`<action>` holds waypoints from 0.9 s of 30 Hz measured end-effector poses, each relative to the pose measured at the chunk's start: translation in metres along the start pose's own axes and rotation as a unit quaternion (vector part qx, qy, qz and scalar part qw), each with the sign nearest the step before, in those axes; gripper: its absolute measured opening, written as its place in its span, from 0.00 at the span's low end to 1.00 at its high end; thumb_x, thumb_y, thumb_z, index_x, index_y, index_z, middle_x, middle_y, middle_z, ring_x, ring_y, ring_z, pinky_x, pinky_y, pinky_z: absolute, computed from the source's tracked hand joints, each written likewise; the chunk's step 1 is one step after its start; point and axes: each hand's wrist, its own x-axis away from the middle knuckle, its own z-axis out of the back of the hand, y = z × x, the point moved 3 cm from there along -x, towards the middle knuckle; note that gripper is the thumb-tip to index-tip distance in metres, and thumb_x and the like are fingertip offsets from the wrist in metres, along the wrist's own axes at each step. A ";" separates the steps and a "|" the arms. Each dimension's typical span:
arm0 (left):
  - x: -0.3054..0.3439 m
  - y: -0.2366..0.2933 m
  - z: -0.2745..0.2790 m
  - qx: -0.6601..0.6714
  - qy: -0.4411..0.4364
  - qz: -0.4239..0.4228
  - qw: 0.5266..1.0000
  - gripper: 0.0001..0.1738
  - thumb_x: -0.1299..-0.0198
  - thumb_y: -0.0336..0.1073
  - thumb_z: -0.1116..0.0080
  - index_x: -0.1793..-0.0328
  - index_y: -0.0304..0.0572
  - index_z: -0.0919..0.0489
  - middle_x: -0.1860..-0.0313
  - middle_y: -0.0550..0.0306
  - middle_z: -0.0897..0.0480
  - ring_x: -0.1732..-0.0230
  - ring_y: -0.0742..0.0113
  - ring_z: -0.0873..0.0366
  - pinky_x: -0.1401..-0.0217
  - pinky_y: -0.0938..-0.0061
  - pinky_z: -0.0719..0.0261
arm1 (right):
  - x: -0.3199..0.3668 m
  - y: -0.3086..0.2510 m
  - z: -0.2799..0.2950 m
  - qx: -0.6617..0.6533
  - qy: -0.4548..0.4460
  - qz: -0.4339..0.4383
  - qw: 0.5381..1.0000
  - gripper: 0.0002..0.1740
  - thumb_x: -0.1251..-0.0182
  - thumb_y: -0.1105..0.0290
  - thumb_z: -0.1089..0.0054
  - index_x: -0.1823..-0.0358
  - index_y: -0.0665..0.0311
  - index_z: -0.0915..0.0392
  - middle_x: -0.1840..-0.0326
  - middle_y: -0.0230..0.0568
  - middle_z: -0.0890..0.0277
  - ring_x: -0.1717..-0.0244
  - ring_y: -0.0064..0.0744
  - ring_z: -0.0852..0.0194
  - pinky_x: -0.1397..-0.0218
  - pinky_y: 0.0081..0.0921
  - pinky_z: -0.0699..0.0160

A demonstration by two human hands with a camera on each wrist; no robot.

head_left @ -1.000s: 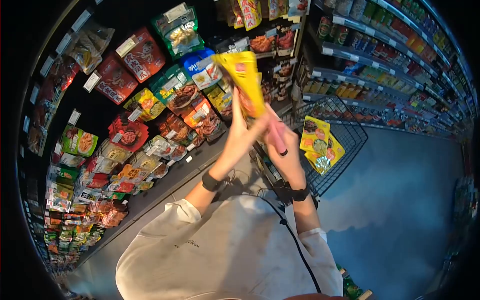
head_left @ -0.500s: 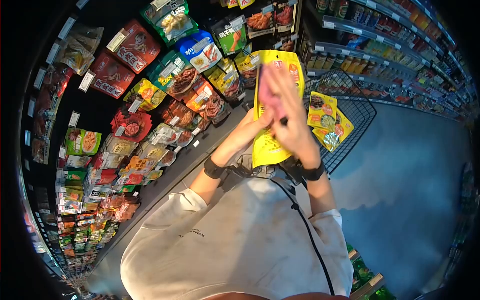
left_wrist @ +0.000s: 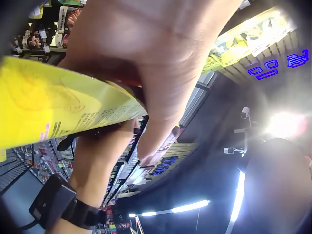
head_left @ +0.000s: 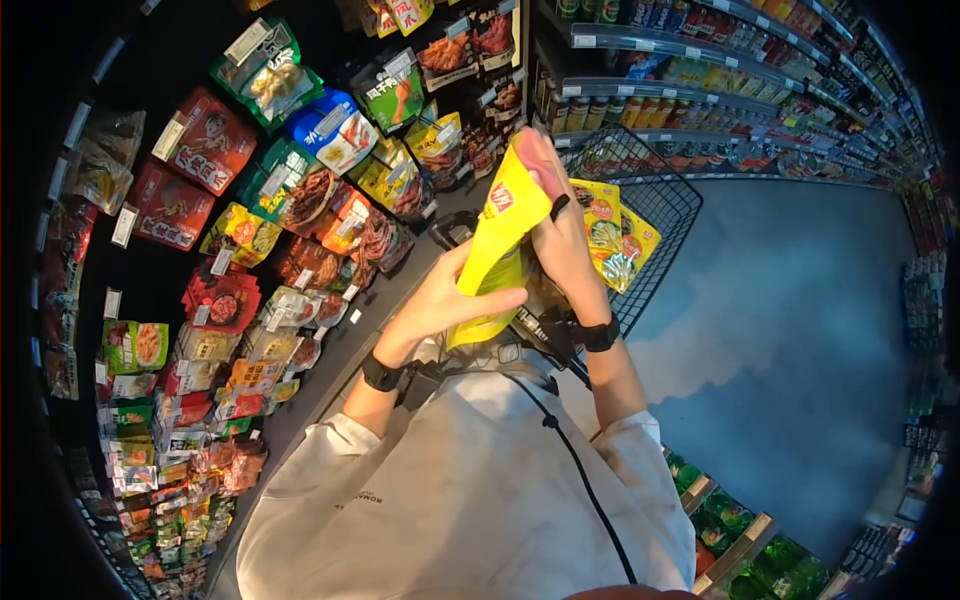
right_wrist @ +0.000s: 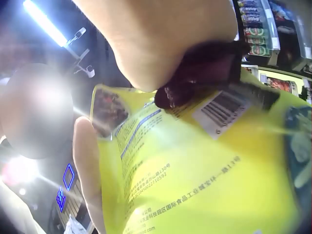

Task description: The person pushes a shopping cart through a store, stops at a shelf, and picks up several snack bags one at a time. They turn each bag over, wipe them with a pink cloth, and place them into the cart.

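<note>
In the head view a yellow snack pouch (head_left: 497,245) is held upright in front of the chest, its side turned toward the camera. My left hand (head_left: 437,302) grips its lower left edge, the thumb lying across the front. My right hand (head_left: 568,250) holds a pink object with a black end (head_left: 537,155) against the pouch's upper right side; its kind I cannot tell. In the right wrist view the pouch's printed back (right_wrist: 170,180) shows a barcode label (right_wrist: 222,114), close under the right hand. The left wrist view shows the pouch bending beside the left thumb (left_wrist: 158,134).
Beyond the right hand stands a wire shopping cart (head_left: 668,250) with yellow snack packets (head_left: 625,250) in it. Hanging snack bags (head_left: 215,140) fill the rack at left. Drink shelves (head_left: 680,50) line the back right. Green bottles (head_left: 720,520) stand at lower right.
The pouch went from tilted to front-facing, then turned edge-on with its top leaning right. The right hand, with the pink object, moved from the pouch's front to its upper right side.
</note>
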 end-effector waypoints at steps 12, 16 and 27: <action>-0.009 0.002 0.045 0.387 0.354 -0.154 0.837 0.25 0.30 0.40 0.46 0.32 0.33 0.28 0.39 0.46 0.19 0.42 0.55 0.18 0.35 0.62 0.21 | 0.031 0.005 -0.053 -0.031 -0.064 0.052 0.996 0.28 0.25 0.63 0.47 0.28 0.70 0.35 0.26 0.52 0.34 0.25 0.44 0.37 0.25 0.39 0.40; -0.005 0.009 0.048 0.424 0.293 -0.123 0.848 0.24 0.32 0.40 0.45 0.34 0.33 0.28 0.40 0.47 0.18 0.43 0.57 0.18 0.37 0.65 0.20 | 0.031 0.038 -0.041 -0.329 -0.030 -0.212 0.920 0.29 0.23 0.62 0.43 0.27 0.70 0.34 0.29 0.40 0.30 0.33 0.26 0.28 0.39 0.21 0.24; -0.013 -0.051 0.068 0.507 0.197 0.081 0.835 0.22 0.32 0.27 0.44 0.32 0.31 0.29 0.35 0.44 0.22 0.36 0.51 0.22 0.30 0.56 0.23 | 0.061 0.054 -0.034 -0.355 0.079 -0.380 0.850 0.29 0.28 0.59 0.36 0.35 0.72 0.30 0.78 0.32 0.30 0.81 0.25 0.27 0.78 0.23 0.31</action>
